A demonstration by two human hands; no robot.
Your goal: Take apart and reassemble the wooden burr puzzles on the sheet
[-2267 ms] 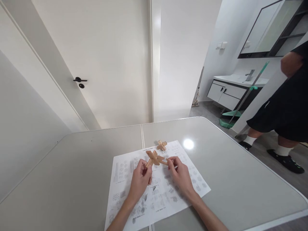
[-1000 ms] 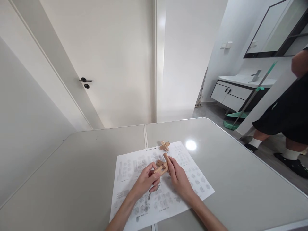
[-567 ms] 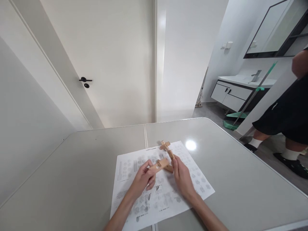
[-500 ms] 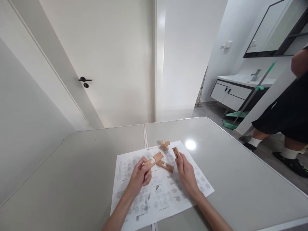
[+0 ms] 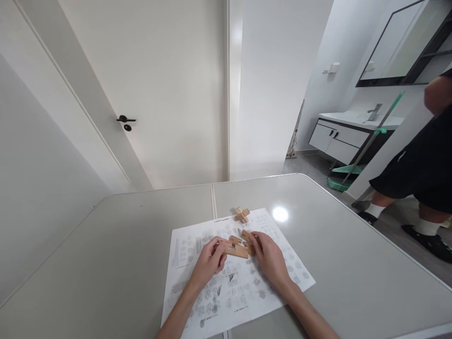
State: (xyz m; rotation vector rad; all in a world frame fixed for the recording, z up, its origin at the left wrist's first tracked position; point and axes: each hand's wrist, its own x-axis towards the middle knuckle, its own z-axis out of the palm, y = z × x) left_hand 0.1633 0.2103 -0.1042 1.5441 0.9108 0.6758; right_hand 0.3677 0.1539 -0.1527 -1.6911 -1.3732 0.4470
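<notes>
My left hand (image 5: 211, 258) is closed on a flat notched wooden puzzle piece (image 5: 238, 251), pinched by its left end. In my right hand (image 5: 271, 260) is a second wooden puzzle piece (image 5: 246, 235), gripped at its right end and tilted. A third notched wooden piece (image 5: 235, 240) lies on the paper sheet, partly hidden behind the two held ones. Whether the held pieces touch it, I cannot tell. Farther back, a small cross-shaped cluster of joined wooden pieces (image 5: 242, 215) rests at the sheet's top edge.
The printed instruction sheet (image 5: 226, 322) lies under both hands on a grey table (image 5: 106, 263) with a centre seam. Beyond the table are a closed door (image 5: 169, 94) and a washbasin cabinet (image 5: 341, 134). A person in black shorts (image 5: 416, 160) stands at the right beside a green dustpan (image 5: 339, 183).
Both hands have come closer together over the lying piece. The left piece has turned, its free end swinging down and right; the right piece has moved left and tipped toward it.
</notes>
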